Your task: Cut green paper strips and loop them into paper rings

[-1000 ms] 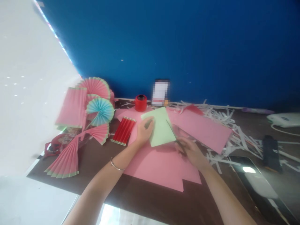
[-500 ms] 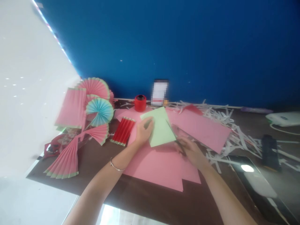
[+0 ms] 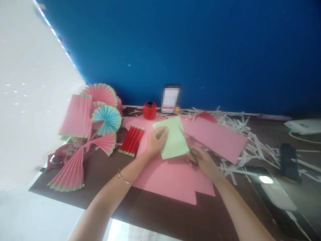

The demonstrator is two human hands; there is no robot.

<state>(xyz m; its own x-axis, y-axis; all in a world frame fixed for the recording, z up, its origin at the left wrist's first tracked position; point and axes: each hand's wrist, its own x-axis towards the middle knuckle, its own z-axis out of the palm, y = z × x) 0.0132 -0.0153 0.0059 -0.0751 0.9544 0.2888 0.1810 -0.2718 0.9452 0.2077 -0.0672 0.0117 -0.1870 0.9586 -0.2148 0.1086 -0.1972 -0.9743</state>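
Head view: Green sheet held above pink paper on desk. Long axis runs away from the person, far end leaning left. Left hand: fingers grasping the sheet's left edge; sheet lies to their right. Right hand: fingers closed round dark scissors, just beside the near right corner, blade along the right edge. Blade opening: cannot tell. Left hand nearer.

Flat, plain blue wall at back | flat dark brown table against it | smooth white surface at left, small bright spots on it
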